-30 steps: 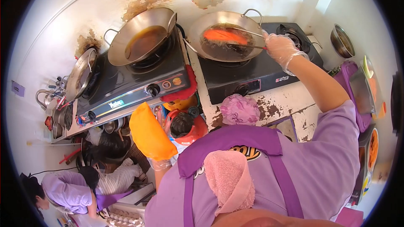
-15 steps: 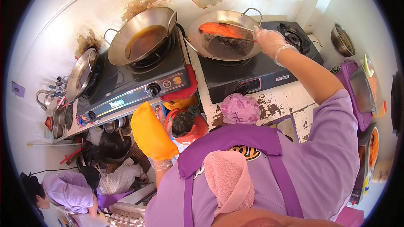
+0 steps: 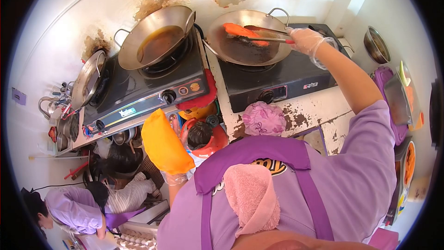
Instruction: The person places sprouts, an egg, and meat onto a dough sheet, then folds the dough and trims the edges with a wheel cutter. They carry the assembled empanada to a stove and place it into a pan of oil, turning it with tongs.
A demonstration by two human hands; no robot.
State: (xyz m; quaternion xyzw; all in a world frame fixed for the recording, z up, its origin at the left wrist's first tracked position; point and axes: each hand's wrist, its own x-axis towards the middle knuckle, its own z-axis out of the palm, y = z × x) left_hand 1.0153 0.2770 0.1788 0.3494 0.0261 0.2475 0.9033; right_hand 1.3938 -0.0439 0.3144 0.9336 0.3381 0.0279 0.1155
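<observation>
My right hand [image 3: 307, 41], in a clear plastic glove, is closed on a pair of tongs [image 3: 273, 40] with a red handle end. The tips of the tongs are at an orange-red piece of food [image 3: 240, 30] in the right-hand wok [image 3: 217, 25], which has dark liquid at its bottom. My left hand [image 3: 173, 178] wears a clear glove too and is mostly hidden behind a flat, yellow-orange plate-like piece [image 3: 166, 146] that it holds up in front of the stoves. Its fingers barely show.
A second wok [image 3: 132, 48] with brown oil stands on the left stove [image 3: 138, 92], with another pan [image 3: 85, 81] beyond it. A metal bowl [image 3: 377, 46] and a purple tray [image 3: 384, 81] are at the right. A co-worker [image 3: 74, 203] bends at the lower left.
The tongs and my right hand have moved slightly right, and the orange-red food has shifted right with them. The yellow-orange piece in my left hand has moved slightly left.
</observation>
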